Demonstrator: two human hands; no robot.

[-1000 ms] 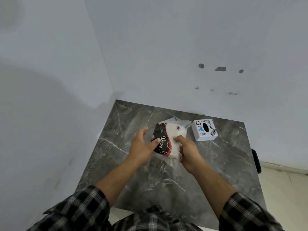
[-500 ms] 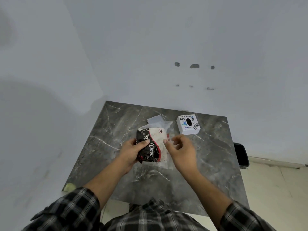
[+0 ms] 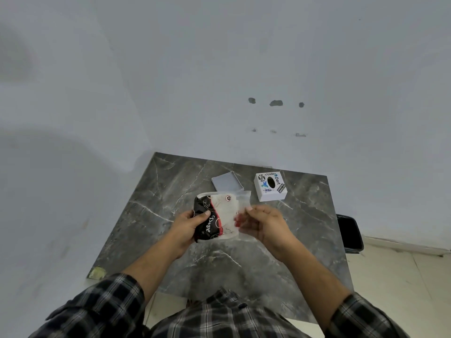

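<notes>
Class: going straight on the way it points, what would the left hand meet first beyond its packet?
Past the packet, probably the flat grey lid on the table; the left hand may pass above it.

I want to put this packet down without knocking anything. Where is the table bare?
The table is bare left of the left hand, right of the right hand nearer than the white box, and between the wrists toward the near edge. The far middle is crowded: flat lid and white box sit just behind the packet.

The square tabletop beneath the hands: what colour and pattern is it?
Dark grey marble tabletop with thin white veins; the head view shows it best.
</notes>
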